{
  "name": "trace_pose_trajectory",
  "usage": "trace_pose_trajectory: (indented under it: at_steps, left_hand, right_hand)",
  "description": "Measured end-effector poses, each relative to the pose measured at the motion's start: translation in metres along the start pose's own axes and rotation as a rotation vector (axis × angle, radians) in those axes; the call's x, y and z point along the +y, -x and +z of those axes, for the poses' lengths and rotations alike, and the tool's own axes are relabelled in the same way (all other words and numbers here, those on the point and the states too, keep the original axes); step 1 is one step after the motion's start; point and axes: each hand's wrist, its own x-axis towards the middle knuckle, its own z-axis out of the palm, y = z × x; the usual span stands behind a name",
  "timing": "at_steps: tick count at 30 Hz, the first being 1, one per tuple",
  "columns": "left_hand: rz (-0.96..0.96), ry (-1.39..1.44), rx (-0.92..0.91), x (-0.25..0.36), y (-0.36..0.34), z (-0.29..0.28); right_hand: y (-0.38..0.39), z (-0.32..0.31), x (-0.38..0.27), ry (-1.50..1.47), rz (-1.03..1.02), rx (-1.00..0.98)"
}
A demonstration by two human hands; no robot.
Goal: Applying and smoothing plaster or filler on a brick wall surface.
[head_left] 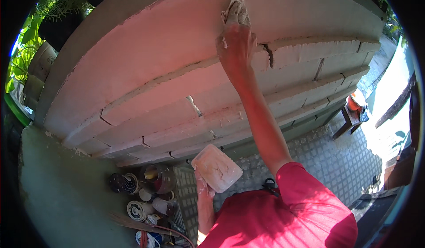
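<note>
My right hand (pixel 237 44) is raised at the end of a stretched arm, its fingers closed on a crumpled, whitish rag (pixel 239 7). The rag is against the smooth upper band of a pale, pinkish wall (pixel 168 31); the fingertips are partly hidden by it. Low in front of my body, my left hand (pixel 203 186) grips a rectangular plastic tub (pixel 218 168) from its lower left side. Pale, paste-like stuff smears the tub, and white smudges mark both hands.
Below the smooth band, the wall has stepped rows of blocks with dark gaps (pixel 268 55). Paint cans and buckets (pixel 137 210) crowd the floor at lower left, beside a wooden board (pixel 141 223). A small stool (pixel 349 122) stands on patterned tiles (pixel 318 155) at right.
</note>
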Motion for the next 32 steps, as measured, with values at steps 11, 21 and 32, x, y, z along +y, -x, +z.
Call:
trace_pose_trajectory:
  at_steps: [11,21,32]
  left_hand:
    - [0.153,0.272,-0.653,0.025,-0.017,-0.098]
    - [0.064,0.049,-0.064,0.064,0.028,-0.062]
    - [0.017,-0.01,-0.071,0.045,0.021,-0.042]
  right_hand:
    - [0.034,0.061,-0.124,0.1,0.189,-0.242]
    - [0.048,0.034,-0.162,-0.181,0.033,-0.166]
    - [-0.051,-0.074,0.035,-0.387,0.403,-0.352]
